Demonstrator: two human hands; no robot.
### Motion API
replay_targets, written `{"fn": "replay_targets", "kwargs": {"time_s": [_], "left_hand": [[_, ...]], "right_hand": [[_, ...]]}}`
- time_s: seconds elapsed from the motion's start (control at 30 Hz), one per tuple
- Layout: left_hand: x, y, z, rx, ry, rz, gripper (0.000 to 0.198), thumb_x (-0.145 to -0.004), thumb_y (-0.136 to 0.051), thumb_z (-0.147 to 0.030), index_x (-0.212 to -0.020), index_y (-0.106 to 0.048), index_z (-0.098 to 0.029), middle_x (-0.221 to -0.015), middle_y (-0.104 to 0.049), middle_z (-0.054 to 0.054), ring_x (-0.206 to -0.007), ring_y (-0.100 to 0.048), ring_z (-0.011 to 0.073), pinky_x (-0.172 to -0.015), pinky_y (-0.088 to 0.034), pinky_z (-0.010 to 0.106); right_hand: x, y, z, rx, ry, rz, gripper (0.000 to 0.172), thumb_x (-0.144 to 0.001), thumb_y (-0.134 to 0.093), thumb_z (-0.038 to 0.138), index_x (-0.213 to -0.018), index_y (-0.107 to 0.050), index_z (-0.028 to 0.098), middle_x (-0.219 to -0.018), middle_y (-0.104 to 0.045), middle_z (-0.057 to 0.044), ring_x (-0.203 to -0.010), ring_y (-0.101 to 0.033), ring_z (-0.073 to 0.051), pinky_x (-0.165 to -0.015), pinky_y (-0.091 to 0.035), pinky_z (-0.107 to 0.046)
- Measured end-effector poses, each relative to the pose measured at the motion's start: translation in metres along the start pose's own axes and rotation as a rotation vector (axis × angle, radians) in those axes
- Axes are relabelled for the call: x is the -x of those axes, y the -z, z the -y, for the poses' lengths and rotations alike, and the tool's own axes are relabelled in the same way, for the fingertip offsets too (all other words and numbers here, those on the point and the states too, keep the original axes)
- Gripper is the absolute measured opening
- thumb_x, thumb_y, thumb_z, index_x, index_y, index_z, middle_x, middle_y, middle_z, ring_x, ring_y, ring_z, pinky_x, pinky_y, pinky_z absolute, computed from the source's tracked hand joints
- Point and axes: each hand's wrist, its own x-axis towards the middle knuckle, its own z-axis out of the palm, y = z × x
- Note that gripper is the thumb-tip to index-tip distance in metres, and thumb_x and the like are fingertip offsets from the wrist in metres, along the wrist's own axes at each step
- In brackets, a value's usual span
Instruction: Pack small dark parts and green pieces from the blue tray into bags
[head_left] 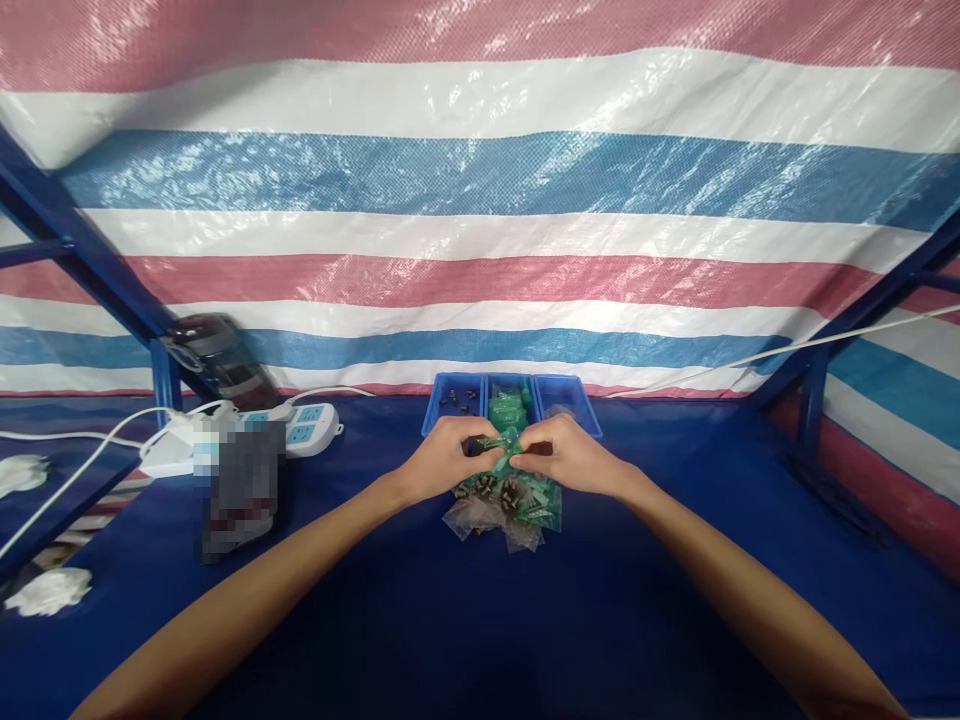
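My left hand (446,458) and my right hand (570,458) meet over the blue table, thumbs and fingertips pinched on a small greenish plastic bag (509,440) between them. What the bag holds is too small to make out. Just below the fingers lies a heap of small clear bags (474,513), some with dark metal pieces in them and some with green contents. Behind the hands stand three blue bins side by side. A few small dark parts lie in the left bin (435,405), green packets (510,408) fill the middle one, and clear plastic shows in the right bin (577,393).
To the left, a white power strip (319,428) with cables sits by a blurred dark object (244,490) and a dark bottle (225,360). Crumpled white tissues (51,592) lie at the far left. Blue frame posts (814,400) and a striped tarpaulin (495,175) bound the table.
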Motion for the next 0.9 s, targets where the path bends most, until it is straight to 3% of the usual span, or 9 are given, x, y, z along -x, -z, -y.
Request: {"fn": "replay_targets", "kwargs": {"time_s": [0.23, 0.37, 0.5, 0.67, 0.73, 0.8, 0.9], "left_hand": [[-0.0018, 0.0009, 0.0058, 0.095, 0.050, -0.063, 0.032, -0.080, -0.060, -0.044, -0.092, -0.064, -0.014, -0.081, -0.062, 0.003, -0.063, -0.051, 0.0102, -0.051, -0.037, 0.019], [-0.0018, 0.0016, 0.0076, 0.033, -0.005, -0.034, 0.026, -0.080, -0.062, -0.038, -0.092, -0.065, -0.015, -0.083, -0.064, 0.003, -0.064, -0.054, 0.0106, -0.053, -0.039, 0.019], [-0.0005, 0.0017, 0.0051, -0.085, -0.075, -0.046, 0.015, -0.077, -0.060, -0.024, -0.088, -0.064, -0.015, -0.080, -0.064, 0.002, -0.063, -0.054, 0.0102, -0.055, -0.039, 0.019], [0.0014, -0.0029, 0.0001, -0.185, -0.060, -0.030, 0.008, -0.070, -0.058, -0.014, -0.077, -0.062, -0.015, -0.070, -0.060, 0.000, -0.061, -0.050, 0.0099, -0.055, -0.036, 0.020], [0.0021, -0.0055, 0.0000, -0.181, -0.049, -0.012, 0.003, -0.070, -0.057, -0.014, -0.067, -0.059, -0.014, -0.062, -0.054, -0.002, -0.056, -0.045, 0.0082, -0.053, -0.033, 0.019], [0.0022, -0.0066, 0.0014, -0.133, -0.030, -0.018, 0.013, -0.075, -0.057, -0.020, -0.064, -0.057, -0.013, -0.060, -0.051, -0.003, -0.054, -0.042, 0.0073, -0.051, -0.031, 0.019], [0.0009, -0.0043, 0.0057, 0.002, 0.035, -0.058, 0.023, -0.081, -0.057, -0.035, -0.075, -0.062, -0.013, -0.065, -0.055, -0.001, -0.056, -0.044, 0.0083, -0.051, -0.034, 0.019]], "right_hand": [[-0.0010, 0.0038, -0.0051, 0.035, 0.005, -0.196, 0.038, -0.081, -0.061, 0.037, -0.053, -0.047, 0.016, -0.061, -0.045, 0.002, -0.052, -0.038, -0.008, -0.051, -0.028, -0.024], [-0.0005, 0.0019, -0.0070, -0.042, -0.070, -0.098, 0.040, -0.081, -0.060, 0.039, -0.051, -0.046, 0.017, -0.049, -0.041, 0.004, -0.046, -0.038, -0.008, -0.046, -0.026, -0.023], [0.0004, -0.0014, -0.0035, -0.066, -0.073, -0.019, 0.034, -0.083, -0.057, 0.036, -0.055, -0.053, 0.016, -0.049, -0.050, 0.002, -0.046, -0.048, -0.010, -0.044, -0.030, -0.022], [0.0007, -0.0032, -0.0008, 0.005, -0.016, 0.019, 0.033, -0.085, -0.054, 0.030, -0.055, -0.055, 0.015, -0.050, -0.056, 0.000, -0.045, -0.050, -0.009, -0.044, -0.031, -0.021], [0.0009, -0.0031, -0.0011, 0.022, -0.006, 0.017, 0.033, -0.084, -0.054, 0.027, -0.054, -0.055, 0.015, -0.049, -0.057, 0.001, -0.044, -0.051, -0.009, -0.044, -0.032, -0.020], [0.0015, -0.0017, -0.0017, 0.010, -0.021, 0.012, 0.032, -0.084, -0.054, 0.027, -0.055, -0.056, 0.015, -0.050, -0.058, 0.000, -0.045, -0.053, -0.010, -0.044, -0.033, -0.020], [0.0022, 0.0029, -0.0031, -0.068, -0.063, -0.002, 0.030, -0.085, -0.054, 0.029, -0.059, -0.060, 0.015, -0.056, -0.063, -0.002, -0.049, -0.058, -0.012, -0.046, -0.038, -0.020]]}}
